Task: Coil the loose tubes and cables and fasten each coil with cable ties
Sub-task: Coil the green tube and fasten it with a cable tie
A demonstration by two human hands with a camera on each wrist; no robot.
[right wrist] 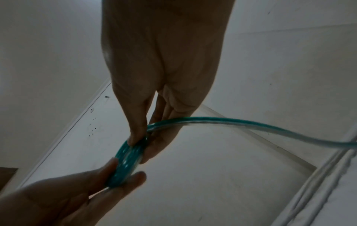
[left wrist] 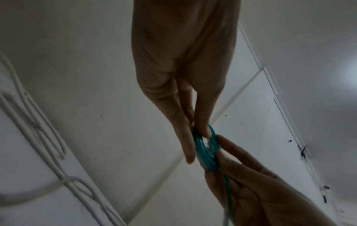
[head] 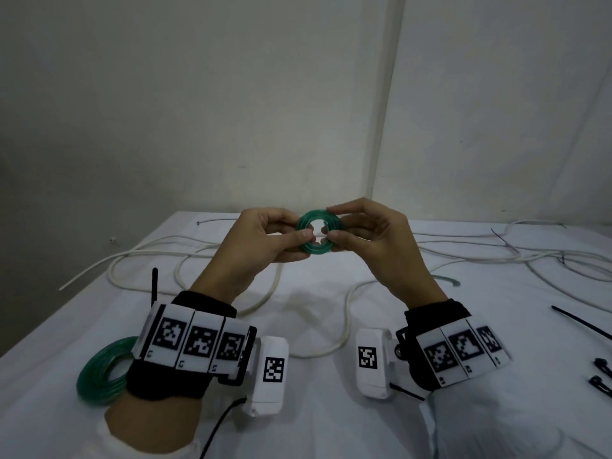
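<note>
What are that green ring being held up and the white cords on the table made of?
The green coil, pinched by the left hand and right hand, looks like soft translucent plastic tubing: glossy, light shows through its loose tail. The white cables look matte, probably rubbery or plastic sheathing; they bend in loose curves. The table appears cloth-covered, faintly wrinkled.

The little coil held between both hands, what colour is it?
Translucent green; the coil shows best in the head view.
</note>
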